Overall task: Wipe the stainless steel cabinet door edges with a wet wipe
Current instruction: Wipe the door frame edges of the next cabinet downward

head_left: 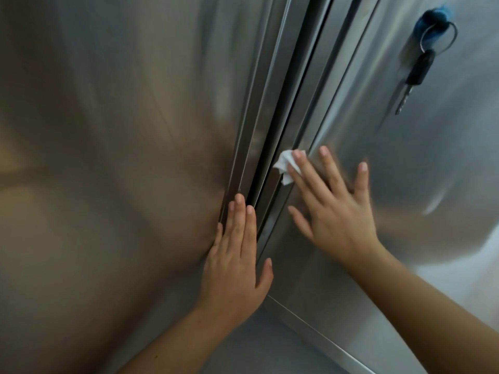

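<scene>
Two stainless steel cabinet doors fill the view, the left door [108, 157] and the right door [405, 163], meeting at a dark vertical gap [278, 125] lined with folded edges. My right hand [332, 209] lies flat with spread, straight fingers on the right door and presses a crumpled white wet wipe [287, 164] under its first two fingertips against that door's inner edge. My left hand [237, 255] rests flat, fingers together and straight, on the left door's edge just below, fingertips at the gap.
A key with a black head on a metal ring [421, 68] hangs from a blue-capped lock [432, 18] at the upper right of the right door. The right door's bottom edge [310, 322] runs diagonally above a grey floor.
</scene>
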The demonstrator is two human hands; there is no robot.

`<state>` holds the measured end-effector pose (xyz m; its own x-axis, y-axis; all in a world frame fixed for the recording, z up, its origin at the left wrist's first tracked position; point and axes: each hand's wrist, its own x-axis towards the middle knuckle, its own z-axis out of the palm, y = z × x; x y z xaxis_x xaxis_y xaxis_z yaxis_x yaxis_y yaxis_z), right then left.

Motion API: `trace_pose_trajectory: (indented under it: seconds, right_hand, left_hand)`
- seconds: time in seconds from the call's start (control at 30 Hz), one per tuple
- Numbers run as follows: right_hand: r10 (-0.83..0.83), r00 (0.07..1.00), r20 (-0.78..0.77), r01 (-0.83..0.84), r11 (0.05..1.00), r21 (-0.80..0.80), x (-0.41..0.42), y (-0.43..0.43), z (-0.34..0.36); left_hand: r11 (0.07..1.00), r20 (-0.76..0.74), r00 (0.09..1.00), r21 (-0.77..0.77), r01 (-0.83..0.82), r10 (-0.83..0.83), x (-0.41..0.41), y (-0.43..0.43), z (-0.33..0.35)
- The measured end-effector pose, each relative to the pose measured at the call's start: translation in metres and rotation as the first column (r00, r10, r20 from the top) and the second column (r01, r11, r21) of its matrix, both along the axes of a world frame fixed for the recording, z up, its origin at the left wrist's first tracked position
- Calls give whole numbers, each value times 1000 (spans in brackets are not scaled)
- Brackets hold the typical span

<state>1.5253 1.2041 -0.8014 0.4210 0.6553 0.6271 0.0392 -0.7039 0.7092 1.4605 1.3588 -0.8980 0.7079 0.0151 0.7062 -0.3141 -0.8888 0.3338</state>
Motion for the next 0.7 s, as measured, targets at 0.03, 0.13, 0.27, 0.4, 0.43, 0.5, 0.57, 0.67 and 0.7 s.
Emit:
trace_pose_trajectory:
  seconds: [0.03,0.13,0.27,0.4,0.43,0.5,0.57,0.67,0.7]
  right_hand:
    - [-14,1000,6,14,1000,2,0,-1,3]
    - [-32,997,-70,30,999,-18,-10,0,-12]
    - [-27,993,-118,19,997,-71,-17,-2,-17]
    - [-34,996,-78,35,999,18,-9,7,17]
    - [-51,996,-69,53,998,27,-7,10,25]
    - [-87,995,-48,89,996,30,-5,14,37]
    - [-119,993,-12,119,992,34,-3,15,46]
    - [-136,990,24,135,989,61,0,17,59]
    - [-136,990,31,134,988,71,1,18,63]
  left_hand:
    - [1000,4,1000,-7,0,0,1,1,5]
    - [1000,11,1000,9,-5,5,3,2,19]
    - [1000,16,1000,16,-8,8,1,-1,34]
    - [1000,37,999,6,0,0,2,-2,55]
    - [1000,46,999,2,1,-1,3,-2,60]
    - [1000,64,998,4,-1,0,5,-1,72]
    - [1000,82,997,0,-15,15,7,-3,84]
    - [999,101,994,-18,-43,44,11,-7,98]
    - [998,102,993,-19,-52,54,12,-9,101]
